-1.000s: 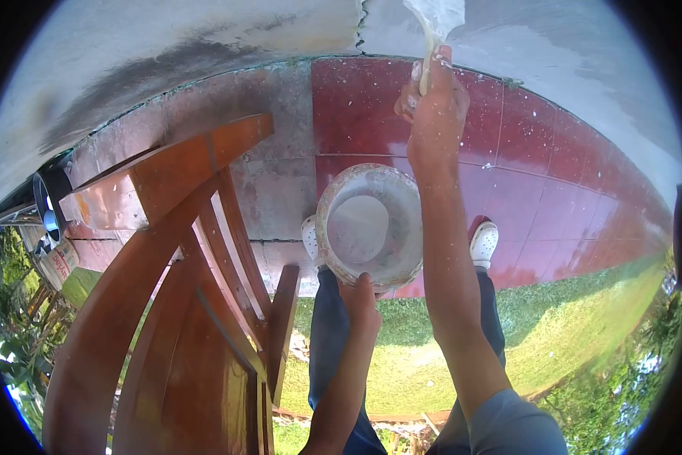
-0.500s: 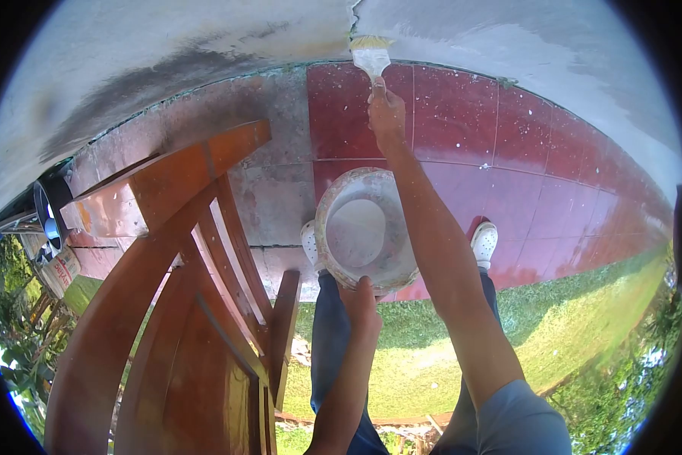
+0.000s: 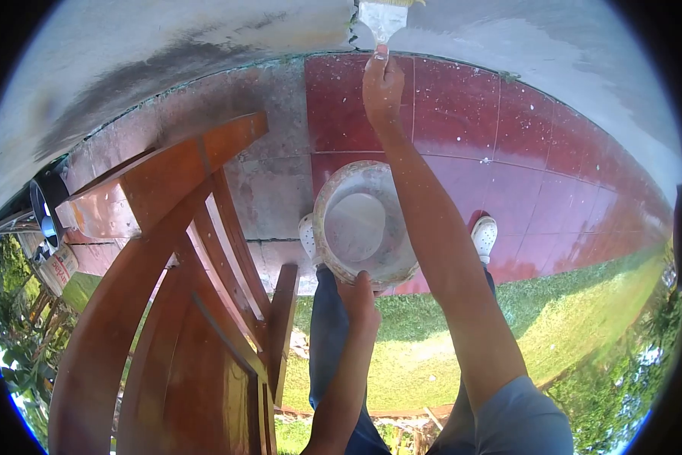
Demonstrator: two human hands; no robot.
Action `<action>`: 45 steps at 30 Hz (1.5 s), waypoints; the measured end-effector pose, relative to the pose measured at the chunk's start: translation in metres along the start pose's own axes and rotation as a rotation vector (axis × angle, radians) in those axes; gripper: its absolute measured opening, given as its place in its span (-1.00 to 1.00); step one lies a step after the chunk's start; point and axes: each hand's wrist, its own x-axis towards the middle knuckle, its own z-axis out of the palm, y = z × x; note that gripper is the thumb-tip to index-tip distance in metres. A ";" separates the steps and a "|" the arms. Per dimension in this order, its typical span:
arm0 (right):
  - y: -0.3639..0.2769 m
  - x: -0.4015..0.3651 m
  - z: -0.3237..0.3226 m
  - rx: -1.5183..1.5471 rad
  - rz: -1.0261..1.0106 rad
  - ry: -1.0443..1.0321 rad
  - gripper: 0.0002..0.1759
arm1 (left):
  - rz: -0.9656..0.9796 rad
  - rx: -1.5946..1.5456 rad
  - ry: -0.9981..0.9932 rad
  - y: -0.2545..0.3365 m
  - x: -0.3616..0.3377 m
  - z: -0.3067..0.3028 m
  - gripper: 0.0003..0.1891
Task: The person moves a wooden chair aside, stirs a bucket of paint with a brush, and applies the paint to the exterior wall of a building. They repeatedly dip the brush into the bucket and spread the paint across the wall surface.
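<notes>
My right hand [image 3: 383, 82] is closed round the handle of a wide paintbrush [image 3: 383, 21], whose bristles touch the pale wall [image 3: 470, 26] at the top of the view. With my left hand [image 3: 358, 297] I grip the near rim of a round, paint-stained bucket [image 3: 330, 254], thumb over the edge. Whitish paint [image 3: 356, 227] lies at the bottom of the bucket. My right forearm passes over the bucket's right side. Dark cracks and stains mark the wall left of the brush.
A wooden bench [image 3: 151, 303] fills the left side. Red tiles [image 3: 458, 114] with white specks run along the wall, with grey tiles [image 3: 269, 197] to the left. My feet wear white clogs [image 3: 484, 238]. Grass [image 3: 402, 364] lies behind me, and a black container [image 3: 47, 212] stands far left.
My right hand and the paintbrush have moved upward along the wall, and the brush now tilts a little to the right. My left hand and the bucket have barely moved.
</notes>
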 end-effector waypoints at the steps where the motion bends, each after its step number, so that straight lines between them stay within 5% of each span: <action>1: 0.012 -0.002 -0.002 0.006 0.001 -0.003 -0.44 | 0.005 -0.002 0.004 0.001 0.003 -0.001 -0.27; 4: 0.034 -0.011 -0.026 -0.283 0.161 -0.039 -0.40 | 0.022 -0.017 0.008 -0.009 0.005 -0.005 -0.26; 6: 0.042 -0.010 -0.035 -0.280 0.740 -0.109 -0.39 | 0.022 0.002 -0.023 -0.011 0.010 -0.008 -0.24; 13: -0.113 -0.014 -0.025 0.075 0.547 -0.046 -0.44 | -0.008 0.009 -0.018 0.004 -0.001 0.006 -0.19; 15: -0.130 -0.032 -0.028 0.238 0.269 -0.063 -0.48 | -0.019 -0.017 -0.013 0.012 -0.007 0.009 -0.18; 19: -0.089 -0.020 -0.022 0.317 0.053 -0.031 -0.48 | -0.025 -0.027 -0.016 0.011 -0.005 0.008 -0.17; 21: -0.009 0.002 -0.010 -0.014 -0.005 -0.017 -0.46 | -0.044 -0.003 0.016 0.014 -0.007 0.011 -0.17; 25: 0.057 -0.006 -0.011 -0.344 0.070 -0.068 -0.46 | -0.066 0.025 0.033 0.014 -0.007 0.010 -0.17; 27: 0.062 -0.002 -0.020 -0.276 0.801 -0.206 -0.44 | -0.015 -0.016 0.001 0.009 -0.004 0.008 -0.18; 36: -0.152 -0.031 -0.060 0.334 0.485 -0.144 -0.54 | -0.045 -0.013 0.031 0.001 0.004 0.002 -0.20; 41: -0.184 -0.037 -0.146 0.136 0.597 -0.356 -0.60 | 0.191 0.122 0.058 -0.002 0.003 0.005 -0.23; 43: -0.186 -0.041 -0.177 -0.426 0.625 -0.669 -0.62 | 0.252 0.192 0.070 0.007 -0.003 0.010 -0.25; 45: -0.179 -0.054 -0.200 -0.552 0.575 -0.803 -0.65 | 0.305 0.301 0.109 0.011 -0.008 0.014 -0.29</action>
